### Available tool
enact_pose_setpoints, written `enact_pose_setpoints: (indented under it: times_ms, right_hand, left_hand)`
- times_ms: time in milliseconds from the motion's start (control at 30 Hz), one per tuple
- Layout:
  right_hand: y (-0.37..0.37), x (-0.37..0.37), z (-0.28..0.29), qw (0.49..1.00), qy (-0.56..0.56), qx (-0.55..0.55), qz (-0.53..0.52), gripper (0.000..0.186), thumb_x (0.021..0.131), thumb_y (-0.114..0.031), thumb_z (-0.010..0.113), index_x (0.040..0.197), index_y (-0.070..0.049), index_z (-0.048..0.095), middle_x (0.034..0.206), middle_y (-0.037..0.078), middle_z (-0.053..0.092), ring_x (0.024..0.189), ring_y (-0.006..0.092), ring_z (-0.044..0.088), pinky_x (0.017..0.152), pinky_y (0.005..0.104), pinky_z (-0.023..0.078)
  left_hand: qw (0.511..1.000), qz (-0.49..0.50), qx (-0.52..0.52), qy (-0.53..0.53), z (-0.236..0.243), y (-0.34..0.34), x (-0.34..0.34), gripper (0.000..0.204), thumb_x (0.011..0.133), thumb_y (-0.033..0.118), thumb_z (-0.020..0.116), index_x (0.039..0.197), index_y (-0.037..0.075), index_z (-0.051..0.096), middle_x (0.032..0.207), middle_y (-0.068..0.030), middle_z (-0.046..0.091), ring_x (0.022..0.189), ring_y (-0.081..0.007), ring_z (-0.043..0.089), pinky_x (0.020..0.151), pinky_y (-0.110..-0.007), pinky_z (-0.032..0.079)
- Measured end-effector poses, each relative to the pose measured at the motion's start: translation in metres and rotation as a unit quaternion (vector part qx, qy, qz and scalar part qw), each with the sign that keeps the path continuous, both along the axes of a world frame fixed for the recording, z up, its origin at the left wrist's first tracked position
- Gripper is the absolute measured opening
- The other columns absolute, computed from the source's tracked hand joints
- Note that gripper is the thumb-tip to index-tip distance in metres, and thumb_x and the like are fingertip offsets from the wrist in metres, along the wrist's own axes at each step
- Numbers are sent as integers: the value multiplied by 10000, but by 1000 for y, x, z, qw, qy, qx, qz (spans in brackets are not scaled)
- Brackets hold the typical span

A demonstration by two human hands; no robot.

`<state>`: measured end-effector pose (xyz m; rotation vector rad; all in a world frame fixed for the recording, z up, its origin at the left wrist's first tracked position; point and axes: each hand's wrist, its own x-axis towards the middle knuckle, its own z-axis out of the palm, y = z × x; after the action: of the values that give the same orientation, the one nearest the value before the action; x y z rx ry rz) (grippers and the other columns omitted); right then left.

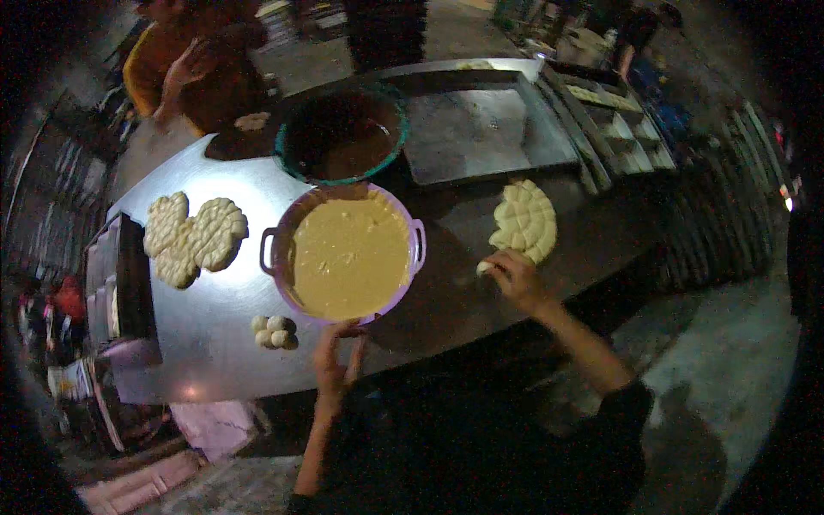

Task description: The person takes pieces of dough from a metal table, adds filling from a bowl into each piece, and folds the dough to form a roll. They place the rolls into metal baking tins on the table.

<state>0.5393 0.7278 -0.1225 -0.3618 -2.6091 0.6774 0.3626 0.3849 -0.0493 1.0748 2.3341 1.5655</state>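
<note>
A purple two-handled basin full of pale yellow batter stands in front of me on the metal table. At its near rim is my left hand, thumb and fingers apart, fingertips at or touching the rim. Further right, my right hand pinches a small pale dough ball. Just beyond that hand lies a flat cluster of dough balls pressed side by side. Several loose dough balls sit left of my left hand. A larger dough cluster rests at the far left.
A dark basin with a green rim adjoins the purple one at the back. Beyond lies a shallow metal tray, with a divided box at its right. A dark rack borders the table's left side. Another person stands across the table.
</note>
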Motion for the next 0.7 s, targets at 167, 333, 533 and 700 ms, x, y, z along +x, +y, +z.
enact_pose_setpoints:
  times_ms: [167,333,533,700]
  right_hand:
    - [-97,-17,111,923,82,-368,79,301,785,5,720,1082,-16,676,969,84,638,895,203,634,774,318,516]
    - [-107,-42,141,921,190,-307,147,317,785,-28,736,1097,-32,682,993,95,638,924,172,628,797,271,512]
    - [-125,-74,150,766,180,-599,152,330,809,-171,767,1081,-15,663,1039,111,653,961,192,639,836,313,526]
    - [-164,-113,163,627,108,-764,108,571,833,-208,759,1301,1,509,959,71,668,853,169,649,829,321,538]
  left_hand:
    - [995,-70,63,23,27,64,48,342,797,29,724,1113,27,594,1064,-132,613,963,-228,621,822,-345,509]
    - [979,-19,144,-141,51,78,57,269,850,126,705,1072,31,588,1024,-123,568,941,-236,597,861,-345,486]
    - [978,19,200,48,70,74,33,549,859,521,626,1173,71,598,1147,-131,518,1137,-300,475,1040,-466,360]
    - [874,-137,321,340,92,74,-39,651,812,630,594,1157,79,621,978,-94,627,911,-309,605,926,-484,487]
